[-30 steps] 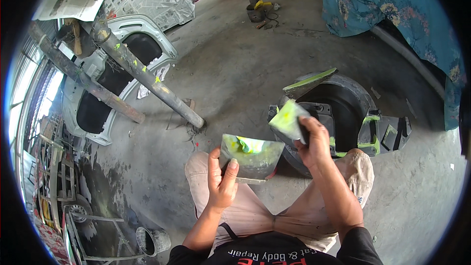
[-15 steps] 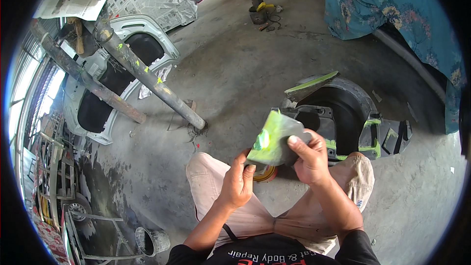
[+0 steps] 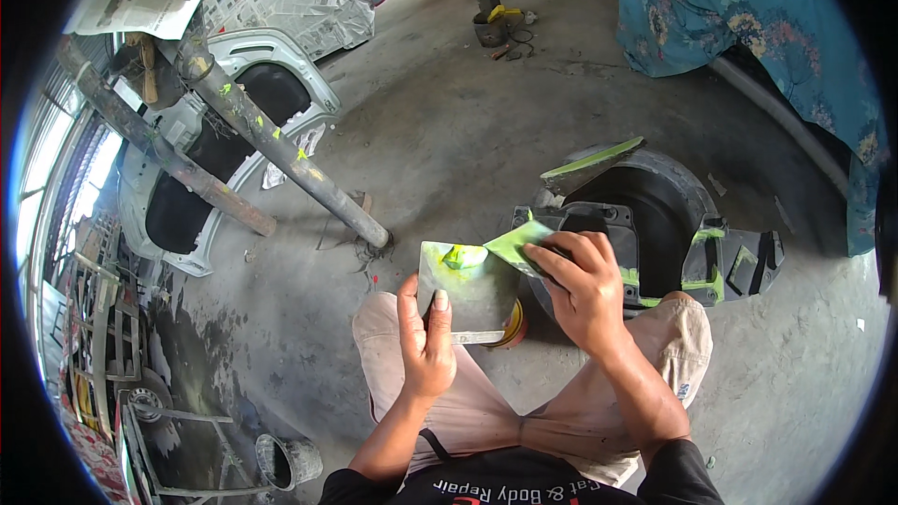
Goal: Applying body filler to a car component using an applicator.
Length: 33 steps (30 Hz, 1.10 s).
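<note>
Above the pale trousers (image 3: 477, 402) of the seated person, left grip (image 3: 428, 360) is closed on a grey plate (image 3: 477, 307), thumb on its face, fingers behind; yellow-green paste (image 3: 463, 257) sits near the plate's far edge. Right grip (image 3: 587, 290) is closed on a green-smeared spreader (image 3: 514, 243), pinched from above, tilted, its left corner by the plate's upper right; can't tell if they touch. Step in hand looks like working paste between plate and spreader; next stroke probably calls for a steady plate and the spreader's edge laid flat to gather paste. Just past the plate, a yellow-and-red round container (image 3: 514, 325), mostly hidden. Beyond, on the floor (image 3: 449, 168), a black moulded part (image 3: 681, 173) with yellow-green patches. Farther off: grey pole (image 3: 290, 154) at left, floral blue cloth (image 3: 748, 14) at right.
</note>
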{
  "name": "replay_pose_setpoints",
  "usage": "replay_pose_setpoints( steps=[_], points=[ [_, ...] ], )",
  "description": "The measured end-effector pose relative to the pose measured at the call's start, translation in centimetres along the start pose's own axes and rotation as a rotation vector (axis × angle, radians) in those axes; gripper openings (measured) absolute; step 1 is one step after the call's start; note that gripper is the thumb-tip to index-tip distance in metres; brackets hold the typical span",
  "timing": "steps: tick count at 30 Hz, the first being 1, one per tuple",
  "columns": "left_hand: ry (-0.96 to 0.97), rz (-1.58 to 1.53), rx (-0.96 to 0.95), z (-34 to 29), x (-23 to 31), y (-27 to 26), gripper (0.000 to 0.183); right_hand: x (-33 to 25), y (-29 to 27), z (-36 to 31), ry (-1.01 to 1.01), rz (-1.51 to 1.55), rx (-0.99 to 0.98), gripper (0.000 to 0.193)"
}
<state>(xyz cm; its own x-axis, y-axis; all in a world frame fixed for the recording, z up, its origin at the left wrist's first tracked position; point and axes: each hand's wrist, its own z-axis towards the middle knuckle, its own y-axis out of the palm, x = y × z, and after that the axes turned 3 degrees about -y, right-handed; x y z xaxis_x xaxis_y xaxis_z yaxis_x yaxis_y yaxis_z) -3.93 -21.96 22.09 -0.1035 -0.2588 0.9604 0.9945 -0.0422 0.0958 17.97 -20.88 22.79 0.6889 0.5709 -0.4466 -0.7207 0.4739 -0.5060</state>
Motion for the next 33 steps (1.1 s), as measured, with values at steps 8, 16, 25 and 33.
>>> replay_pose_setpoints(
  steps=[8,16,25,33],
  points=[
    [0.208,0.343,-0.013,0.3,-1.2,0.8,0.04,-2.8,1.2,-0.9,-0.071,0.055,0.032,0.055],
    [0.272,0.441,0.007,-0.5,-0.7,1.4,0.04,-2.7,0.8,-1.1,-0.037,0.062,0.117,0.071],
    [0.289,0.457,0.024,-0.8,-1.0,1.7,0.039,-3.7,1.0,-0.9,-0.016,0.09,0.065,0.065],
    [-0.024,0.044,-0.059,-0.7,0.0,0.5,0.035,-0.5,-1.5,0.1,0.014,0.425,0.056,0.054]
  ],
)
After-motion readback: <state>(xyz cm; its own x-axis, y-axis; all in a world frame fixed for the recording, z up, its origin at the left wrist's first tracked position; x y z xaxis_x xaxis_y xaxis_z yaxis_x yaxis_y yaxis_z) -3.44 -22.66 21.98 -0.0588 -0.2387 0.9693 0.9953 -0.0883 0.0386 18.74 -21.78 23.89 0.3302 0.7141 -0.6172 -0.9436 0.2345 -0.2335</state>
